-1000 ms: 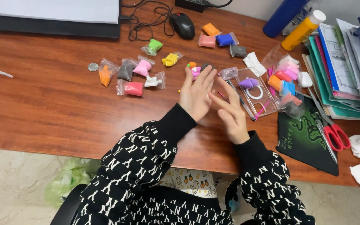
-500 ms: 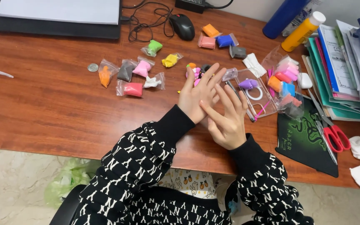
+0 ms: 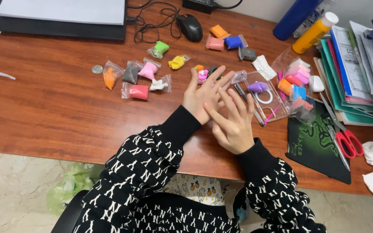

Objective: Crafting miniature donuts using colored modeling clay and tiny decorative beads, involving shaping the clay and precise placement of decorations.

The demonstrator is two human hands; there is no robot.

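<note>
Fingers [image 3: 216, 77] of both hands are spread and straight, palms pressed together above the counter [image 3: 57, 112]; nothing shows clamped between them. Head view: left hand [image 3: 203, 97] under right hand [image 3: 234, 123]. Small multicoloured clay figure [image 3: 201, 74] sits just beyond the left fingertips.

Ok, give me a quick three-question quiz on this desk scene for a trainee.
1. True or false: the left hand and right hand are pressed together with fingers spread.
2. Which lies right of the hands: A) red scissors B) a hammer C) a cup?
3. What colour is the clay in the clear tray?

Key: 1 true; 2 A; 3 purple.
</note>
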